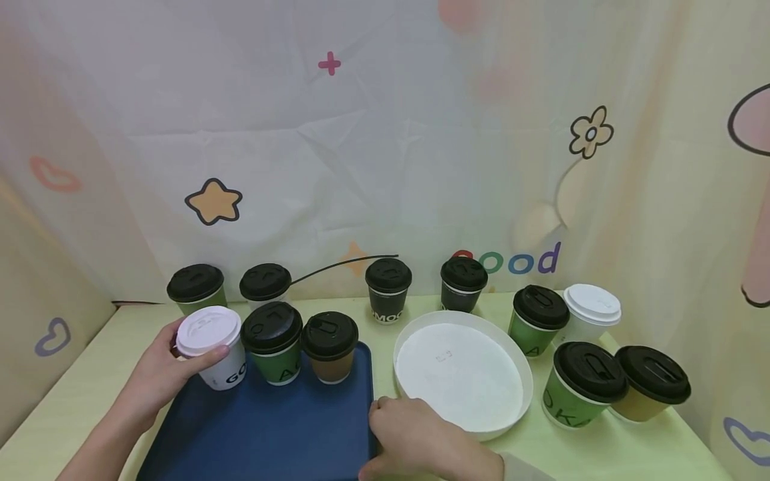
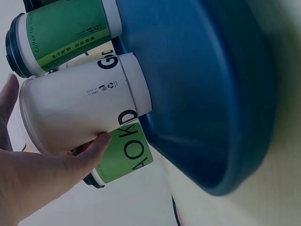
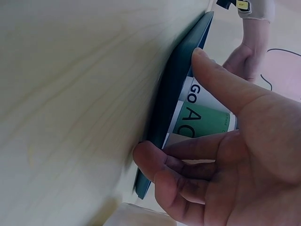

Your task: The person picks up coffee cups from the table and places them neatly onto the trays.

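My left hand (image 1: 158,374) grips a white paper cup (image 1: 224,371) with a white lid, its thumb and fingers round the side. The cup is upright at the back left of a blue tray (image 1: 271,434); whether its base touches the tray cannot be told. Beside it on the tray stand a green cup (image 1: 278,364) and a brown cup (image 1: 333,369), both with black lids. At the tray's right edge, my right hand (image 1: 421,437) holds the rim, thumb and curled fingers on it, as the right wrist view shows. Another green cup (image 2: 129,153) stands behind the white one.
A round white dish (image 1: 460,374) lies right of the tray. Black-lidded dark cups (image 1: 388,300) stand along the back. Further right are several cups, among them a green one (image 1: 571,401), a tan one (image 1: 640,404) and a white-lidded one (image 1: 586,327). A printed curtain (image 1: 385,167) hangs behind.
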Tool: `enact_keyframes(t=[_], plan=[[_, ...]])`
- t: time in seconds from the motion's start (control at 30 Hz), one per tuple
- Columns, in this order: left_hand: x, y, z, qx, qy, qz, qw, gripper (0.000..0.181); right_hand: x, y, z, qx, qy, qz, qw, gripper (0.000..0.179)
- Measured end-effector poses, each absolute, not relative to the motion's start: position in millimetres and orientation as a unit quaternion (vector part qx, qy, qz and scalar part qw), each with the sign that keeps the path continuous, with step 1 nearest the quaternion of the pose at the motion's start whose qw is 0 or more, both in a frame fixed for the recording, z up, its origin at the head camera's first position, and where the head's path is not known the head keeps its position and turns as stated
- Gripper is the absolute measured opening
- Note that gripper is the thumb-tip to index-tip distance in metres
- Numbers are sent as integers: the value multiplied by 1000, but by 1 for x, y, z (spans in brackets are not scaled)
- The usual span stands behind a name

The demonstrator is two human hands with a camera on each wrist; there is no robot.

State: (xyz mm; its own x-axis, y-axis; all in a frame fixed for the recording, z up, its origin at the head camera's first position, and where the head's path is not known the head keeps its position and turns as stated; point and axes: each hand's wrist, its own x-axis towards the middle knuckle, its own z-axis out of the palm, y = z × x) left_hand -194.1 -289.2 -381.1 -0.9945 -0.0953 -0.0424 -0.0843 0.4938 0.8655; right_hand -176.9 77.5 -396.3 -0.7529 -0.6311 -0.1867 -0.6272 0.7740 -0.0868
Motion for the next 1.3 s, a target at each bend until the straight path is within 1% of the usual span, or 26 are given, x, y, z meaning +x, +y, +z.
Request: enact_keyframes(t=[0.23, 0.33, 0.4, 0.53, 0.7, 0.77, 0.83, 0.87, 1.0, 1.07, 1.3], plan=[[-193, -299, -382, 33, -865, -501, 5, 112, -177, 77, -396, -332, 937, -10, 110, 72], [-192, -308, -380, 24, -849, -527, 2, 110, -177, 77, -396, -332, 937, -10, 109, 72], [-193, -318, -381, 19, -830, -558, 2, 106, -176, 77, -396, -336, 936, -11, 99, 71], [-194, -335, -384, 22, -785, -619, 17, 88, -174, 77, -396, -341, 936, -9, 88, 69], [-200, -341, -385, 79, -741, -663, 71, 46, -174, 77, -394, -338, 936, -8, 96, 69], [-204, -342, -384, 105, -727, -672, 93, 36, -174, 77, -395, -338, 936, -6, 95, 70], [-209, -342, -383, 127, -727, -667, 107, 39, -174, 78, -395, -340, 936, -5, 95, 71], [-212, -342, -382, 138, -734, -656, 110, 45, -174, 78, -395, -339, 936, -6, 97, 71], [-222, -344, -376, 156, -781, -596, 102, 80, -176, 78, -396, -338, 935, -12, 109, 73], [-226, -346, -373, 155, -798, -574, 95, 90, -176, 77, -396, -336, 934, -14, 117, 73], [-243, -353, -362, 151, -820, -550, 53, 101, -178, 78, -395, -336, 934, -11, 125, 75]])
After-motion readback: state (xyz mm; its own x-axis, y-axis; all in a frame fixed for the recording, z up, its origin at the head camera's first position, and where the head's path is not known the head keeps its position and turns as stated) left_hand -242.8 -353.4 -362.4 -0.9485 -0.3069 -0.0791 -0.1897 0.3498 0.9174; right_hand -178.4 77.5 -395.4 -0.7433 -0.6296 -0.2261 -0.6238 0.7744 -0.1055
